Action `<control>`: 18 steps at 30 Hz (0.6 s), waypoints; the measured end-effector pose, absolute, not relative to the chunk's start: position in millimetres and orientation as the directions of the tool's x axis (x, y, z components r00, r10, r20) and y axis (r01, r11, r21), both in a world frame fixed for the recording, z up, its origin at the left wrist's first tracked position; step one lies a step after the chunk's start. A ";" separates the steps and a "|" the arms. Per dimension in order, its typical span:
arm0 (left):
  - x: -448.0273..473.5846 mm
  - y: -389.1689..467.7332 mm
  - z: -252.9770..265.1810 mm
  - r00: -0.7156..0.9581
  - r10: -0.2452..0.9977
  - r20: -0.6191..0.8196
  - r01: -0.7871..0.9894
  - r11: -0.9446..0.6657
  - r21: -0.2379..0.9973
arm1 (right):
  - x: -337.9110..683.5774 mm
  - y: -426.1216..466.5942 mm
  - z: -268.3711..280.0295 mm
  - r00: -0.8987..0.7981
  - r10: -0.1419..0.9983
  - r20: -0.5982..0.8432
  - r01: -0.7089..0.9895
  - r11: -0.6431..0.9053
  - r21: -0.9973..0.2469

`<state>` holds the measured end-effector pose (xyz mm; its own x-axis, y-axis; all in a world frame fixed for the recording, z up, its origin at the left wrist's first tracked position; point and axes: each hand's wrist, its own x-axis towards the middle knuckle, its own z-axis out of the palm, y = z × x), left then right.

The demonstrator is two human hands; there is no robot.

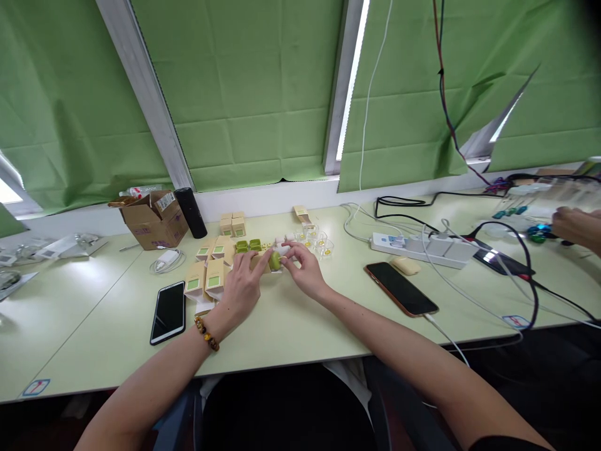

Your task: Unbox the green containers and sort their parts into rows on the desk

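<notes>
My left hand (244,279) holds a small tan cardboard box (261,262), mostly hidden behind the fingers. In my right hand (303,270), thumb and fingers pinch a small olive-green piece (275,260) at the end of that box. Whether the piece is partly inside the box, I cannot tell. Tan boxes with green labels (215,280) stand beside my left hand. Just beyond both hands lie green square pieces (254,243). Several small clear cups with yellow contents (326,249) sit past my right hand.
A phone (168,312) lies to the left, another phone (400,288) to the right. Behind it are a white power strip (422,248) and tangled cables. An open carton (156,222) and a black cylinder (190,213) stand at the back left. Another person's hand (576,225) is at far right.
</notes>
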<state>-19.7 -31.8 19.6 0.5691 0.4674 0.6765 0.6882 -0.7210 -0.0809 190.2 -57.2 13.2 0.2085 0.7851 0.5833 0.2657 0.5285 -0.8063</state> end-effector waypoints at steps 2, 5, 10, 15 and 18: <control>-22.2 -27.0 22.5 0.531 0.481 0.698 0.715 -0.696 -0.064 | 193.3 -55.4 15.1 0.242 0.836 0.492 0.077 0.489 -0.869; -26.2 -21.0 27.8 0.483 0.494 0.723 0.750 -0.659 -0.051 | 197.6 -52.5 16.5 0.264 0.895 0.359 -0.108 0.397 -0.911; -28.5 -17.0 31.8 0.459 0.492 0.740 0.766 -0.641 -0.048 | 203.3 -48.4 16.9 0.264 0.937 0.230 -0.225 0.292 -0.929; -27.1 -17.4 27.6 0.479 0.539 0.693 0.777 -0.628 -0.049 | 203.9 -44.9 11.8 0.220 0.962 0.158 -0.281 0.218 -0.934; -25.7 -19.7 26.0 0.502 0.532 0.681 0.769 -0.635 -0.071 | 201.5 -44.1 8.1 0.236 0.960 0.150 -0.302 0.219 -0.928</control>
<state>-25.7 -19.7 26.0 0.5025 0.5323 0.6813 0.7689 -0.6355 -0.0705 201.5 -44.1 8.1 0.2358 0.9601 0.1500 -0.3020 0.2192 -0.9278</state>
